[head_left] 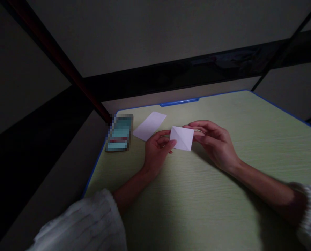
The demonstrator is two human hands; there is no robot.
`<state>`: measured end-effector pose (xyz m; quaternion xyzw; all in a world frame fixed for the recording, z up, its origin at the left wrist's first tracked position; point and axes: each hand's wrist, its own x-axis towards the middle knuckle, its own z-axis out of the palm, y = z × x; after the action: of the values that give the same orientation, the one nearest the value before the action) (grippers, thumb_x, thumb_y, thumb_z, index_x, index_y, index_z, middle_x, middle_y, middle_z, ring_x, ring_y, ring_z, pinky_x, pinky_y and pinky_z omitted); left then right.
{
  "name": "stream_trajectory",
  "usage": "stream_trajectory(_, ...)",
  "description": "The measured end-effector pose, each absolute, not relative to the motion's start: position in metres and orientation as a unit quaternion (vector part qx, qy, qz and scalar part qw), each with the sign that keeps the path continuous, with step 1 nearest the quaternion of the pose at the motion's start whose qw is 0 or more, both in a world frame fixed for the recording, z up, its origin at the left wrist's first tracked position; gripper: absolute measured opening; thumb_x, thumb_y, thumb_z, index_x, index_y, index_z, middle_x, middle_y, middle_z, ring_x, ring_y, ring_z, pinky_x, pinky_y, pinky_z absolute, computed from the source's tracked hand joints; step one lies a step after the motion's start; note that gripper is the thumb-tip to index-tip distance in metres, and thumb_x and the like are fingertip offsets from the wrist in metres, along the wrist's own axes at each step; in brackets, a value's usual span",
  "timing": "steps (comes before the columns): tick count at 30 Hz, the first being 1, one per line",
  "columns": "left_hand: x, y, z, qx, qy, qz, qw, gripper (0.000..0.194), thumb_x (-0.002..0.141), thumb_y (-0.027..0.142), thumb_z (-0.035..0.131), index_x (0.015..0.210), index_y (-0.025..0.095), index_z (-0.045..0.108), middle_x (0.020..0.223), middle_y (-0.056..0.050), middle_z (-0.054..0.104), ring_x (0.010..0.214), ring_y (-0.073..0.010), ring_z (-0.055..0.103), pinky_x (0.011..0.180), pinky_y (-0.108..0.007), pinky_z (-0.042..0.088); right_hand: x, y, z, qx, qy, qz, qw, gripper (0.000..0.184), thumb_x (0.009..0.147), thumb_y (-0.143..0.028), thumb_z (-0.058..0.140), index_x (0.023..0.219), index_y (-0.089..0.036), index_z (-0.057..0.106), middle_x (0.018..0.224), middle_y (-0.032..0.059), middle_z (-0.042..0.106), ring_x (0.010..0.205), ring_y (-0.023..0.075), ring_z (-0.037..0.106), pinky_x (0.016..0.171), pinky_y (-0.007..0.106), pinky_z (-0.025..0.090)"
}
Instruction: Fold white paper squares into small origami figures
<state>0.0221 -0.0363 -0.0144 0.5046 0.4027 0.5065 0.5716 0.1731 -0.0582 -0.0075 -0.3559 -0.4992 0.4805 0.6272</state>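
A small white square of folded paper (pixel 183 138), creased along a diagonal, is held up a little over the table. My left hand (pixel 156 150) pinches its left corner, the thumb on top and the other fingers behind. At its right edge is my right hand (pixel 215 143), fingers curled behind the paper and the thumb close to the edge; how firmly it grips is partly hidden. Beyond my left hand, a second white piece of paper (pixel 150 125), longer and flat, lies on the table.
The pale wood-grain table (pixel 197 202) has a blue edge and a blue handle (pixel 179 102) at its far side. A phone-like flat object (pixel 118 134), its screen pixelated, lies at the left edge. Cabinet panels with a dark band (pixel 155 82) stand right behind the table.
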Motion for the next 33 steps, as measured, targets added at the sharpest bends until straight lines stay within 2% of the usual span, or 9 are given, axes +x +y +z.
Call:
stream_trajectory(3, 0.021, -0.036, -0.016, 0.499, 0.414, 0.523, 0.552, 0.022, 0.056, 0.019, 0.068, 0.076, 0.014, 0.059, 0.058, 0.003, 0.061, 0.051, -0.0072, 0.053, 0.042, -0.015, 0.039, 0.173, -0.057, -0.009, -0.368, -0.478, 0.486, 0.633, 0.023, 0.066, -0.008, 0.059, 0.085, -0.021, 0.062, 0.077, -0.0002, 0.064, 0.068, 0.0096, 0.057, 0.062, 0.023, 0.045)
stream_trajectory(7, 0.020, -0.035, -0.019, 0.519, 0.402, 0.528, 0.539, 0.012, 0.057, 0.017, 0.066, 0.068, 0.013, 0.062, 0.066, -0.001, 0.065, 0.059, -0.0096, 0.056, 0.048, -0.017, 0.041, 0.171, -0.058, -0.006, -0.436, -0.514, 0.413, 0.613, 0.012, 0.060, -0.010, 0.066, 0.067, -0.018, 0.062, 0.063, -0.0022, 0.060, 0.055, 0.0082, 0.052, 0.051, 0.021, 0.042)
stream_trajectory(10, 0.020, -0.033, -0.018, 0.503, 0.376, 0.549, 0.552, 0.023, 0.055, 0.011, 0.066, 0.078, 0.014, 0.063, 0.086, -0.004, 0.066, 0.082, -0.0137, 0.058, 0.065, -0.021, 0.044, 0.172, -0.058, -0.003, -0.418, -0.562, 0.367, 0.612, 0.009, 0.063, -0.011, 0.063, 0.058, -0.018, 0.061, 0.067, 0.0003, 0.061, 0.062, 0.0110, 0.055, 0.058, 0.024, 0.043)
stream_trajectory(12, 0.021, -0.032, -0.018, 0.454, 0.359, 0.569, 0.584, 0.026, 0.057, 0.014, 0.065, 0.083, 0.016, 0.062, 0.092, -0.004, 0.065, 0.089, -0.0150, 0.056, 0.073, -0.024, 0.043, 0.173, -0.058, -0.002, -0.392, -0.590, 0.351, 0.613, 0.013, 0.065, -0.009, 0.060, 0.056, -0.018, 0.061, 0.071, 0.0013, 0.063, 0.068, 0.0122, 0.057, 0.065, 0.026, 0.044)
stream_trajectory(17, 0.023, -0.032, -0.017, 0.390, 0.337, 0.532, 0.672, 0.025, 0.066, 0.037, 0.057, 0.075, 0.013, 0.061, 0.063, -0.002, 0.063, 0.062, -0.0126, 0.058, 0.058, -0.024, 0.044, 0.175, -0.058, -0.004, -0.369, -0.636, 0.357, 0.576, 0.019, 0.067, -0.006, 0.057, 0.053, -0.018, 0.060, 0.072, 0.0017, 0.064, 0.069, 0.0126, 0.058, 0.065, 0.027, 0.045)
stream_trajectory(22, 0.024, -0.036, -0.021, 0.462, 0.336, 0.489, 0.660, 0.026, 0.053, 0.016, 0.070, 0.076, 0.016, 0.058, 0.064, 0.002, 0.065, 0.056, -0.0084, 0.057, 0.052, -0.018, 0.042, 0.176, -0.060, -0.004, -0.358, -0.643, 0.380, 0.561, 0.020, 0.068, -0.005, 0.054, 0.055, -0.018, 0.060, 0.073, 0.0015, 0.064, 0.067, 0.0119, 0.057, 0.063, 0.026, 0.044)
stream_trajectory(28, 0.024, -0.037, -0.020, 0.460, 0.356, 0.511, 0.633, 0.027, 0.053, 0.014, 0.070, 0.077, 0.014, 0.057, 0.063, 0.003, 0.065, 0.054, -0.0072, 0.057, 0.051, -0.017, 0.042, 0.175, -0.061, -0.006, -0.343, -0.631, 0.413, 0.560, 0.015, 0.074, -0.013, 0.049, 0.073, -0.019, 0.064, 0.091, 0.0046, 0.061, 0.086, 0.0160, 0.054, 0.074, 0.030, 0.042)
stream_trajectory(30, 0.023, -0.036, -0.020, 0.460, 0.360, 0.510, 0.631, 0.028, 0.053, 0.015, 0.070, 0.077, 0.014, 0.056, 0.063, 0.002, 0.064, 0.054, -0.0077, 0.056, 0.051, -0.018, 0.043, 0.171, -0.061, -0.006, -0.369, -0.622, 0.405, 0.559, 0.009, 0.070, -0.014, 0.057, 0.076, -0.019, 0.062, 0.083, 0.0031, 0.059, 0.076, 0.0137, 0.054, 0.066, 0.027, 0.044)
stream_trajectory(33, 0.023, -0.036, -0.019, 0.462, 0.361, 0.505, 0.634, 0.030, 0.053, 0.017, 0.070, 0.079, 0.015, 0.057, 0.064, 0.002, 0.064, 0.055, -0.0086, 0.056, 0.052, -0.019, 0.043, 0.166, -0.062, -0.006, -0.408, -0.590, 0.402, 0.569, 0.018, 0.062, -0.011, 0.064, 0.077, -0.019, 0.059, 0.067, -0.0016, 0.055, 0.058, 0.0089, 0.050, 0.053, 0.022, 0.043)
